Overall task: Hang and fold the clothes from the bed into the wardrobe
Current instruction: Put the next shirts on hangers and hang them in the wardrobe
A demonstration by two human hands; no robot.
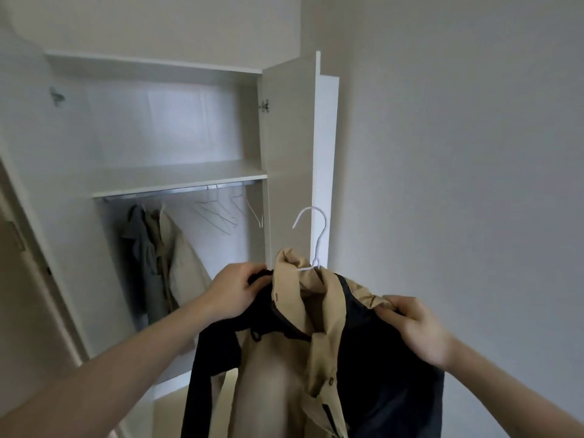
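Note:
A tan coat with a dark lining [319,352] hangs in front of me on a white hanger [311,235], whose hook rises above the collar. My left hand [235,292] grips the coat's dark left shoulder. My right hand [414,327] pinches the crumpled tan fabric at the right shoulder. Behind stands the open white wardrobe [177,178] with a metal rail [177,190] under its shelf. The lower part of the coat runs out of view.
Two coats, grey [140,248] and beige [180,260], hang at the rail's left. Several bare white hangers [227,210] hang at its right. The wardrobe's right door [294,153] stands open just behind the held hanger. A plain wall fills the right side.

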